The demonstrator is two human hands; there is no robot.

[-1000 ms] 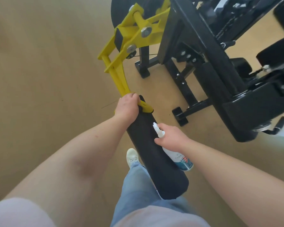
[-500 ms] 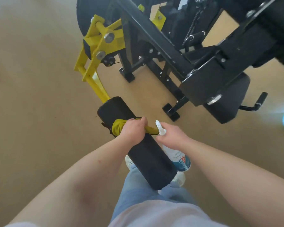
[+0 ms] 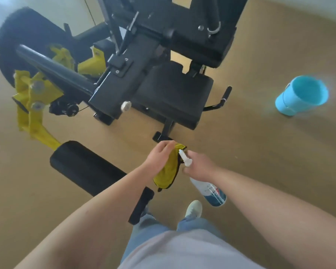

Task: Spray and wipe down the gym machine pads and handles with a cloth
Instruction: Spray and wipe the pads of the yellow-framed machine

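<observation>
Currently in hand: a pause between surfaces, by my reading; nothing is being wiped at this moment.
Left grip: the left grip (image 3: 159,158) grasps the yellow cloth (image 3: 168,171), which hangs bunched in the air over the floor (image 3: 260,152), clear of the roller pad (image 3: 89,167).
Right grip: the right grip (image 3: 200,166) is clenched round the neck of the spray bottle (image 3: 209,189), whose base tilts down toward the person and whose white nozzle sits just beside the cloth.
Next surface: probably the seat pad (image 3: 173,94) and the side handle (image 3: 221,100), which lie ahead of both hands.
Next move calls for: turning the nozzle onto the cloth or the seat pad, a squeeze, then spreading the cloth flat so it wipes with a broad face.
Hidden: the left forearm covers the near end of the roller pad, and the finger on the sprayer cannot be made out.
Cut off: the machine's upper frame runs out of the top edge.
Hard to tell: whether any pad is wet, what the bottle label says, and what is in the blue bucket (image 3: 301,96).
</observation>
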